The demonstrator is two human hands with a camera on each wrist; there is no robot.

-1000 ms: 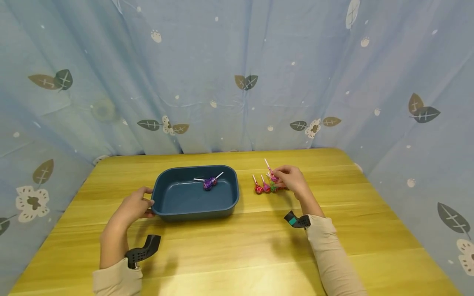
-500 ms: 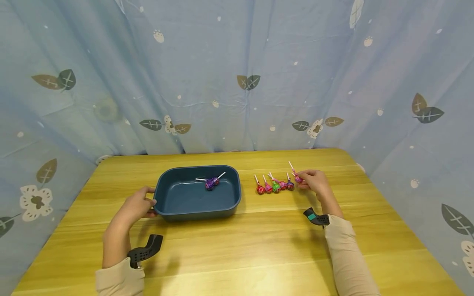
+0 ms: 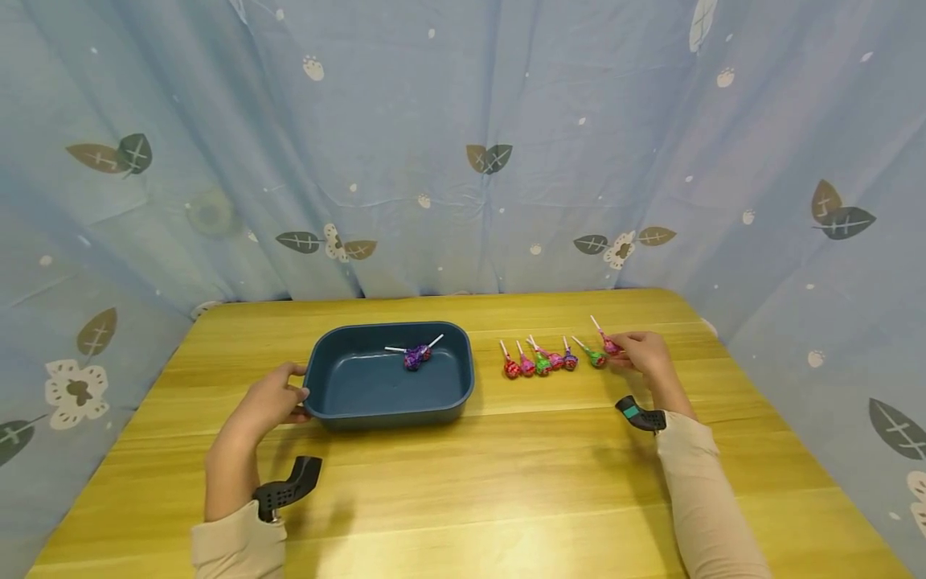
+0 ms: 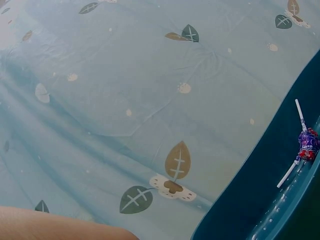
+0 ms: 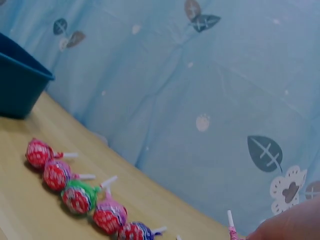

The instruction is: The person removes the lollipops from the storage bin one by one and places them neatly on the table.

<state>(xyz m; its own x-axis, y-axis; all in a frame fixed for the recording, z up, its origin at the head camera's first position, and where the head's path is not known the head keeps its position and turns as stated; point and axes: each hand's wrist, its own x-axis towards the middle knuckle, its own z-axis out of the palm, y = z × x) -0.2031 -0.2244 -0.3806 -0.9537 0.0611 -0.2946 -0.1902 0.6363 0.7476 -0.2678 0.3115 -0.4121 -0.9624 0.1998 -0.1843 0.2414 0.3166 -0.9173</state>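
Observation:
My right hand (image 3: 642, 354) pinches a pink lollipop (image 3: 609, 343) at the right end of a row of lollipops, its white stick pointing up and left. Just left of the fingers lies a green lollipop (image 3: 596, 359). Farther left in the row are a purple one (image 3: 570, 362), a pink one (image 3: 555, 360), another green one (image 3: 542, 366), and a red one (image 3: 511, 368). My left hand (image 3: 269, 402) grips the left end of a dark blue basin (image 3: 391, 420). Two purple-wrapped lollipops (image 3: 414, 357) lie inside it, also visible in the left wrist view.
The wooden table (image 3: 463, 498) ends at the back against a light blue patterned curtain (image 3: 405, 145), which also hangs along both sides. The basin stands left of the lollipop row. A black wrist mount (image 3: 640, 415) sits on the right forearm.
My right hand has moved right along the row with the pink lollipop, uncovering the purple and green ones. The left hand keeps its hold on the basin. The view has shifted slightly.

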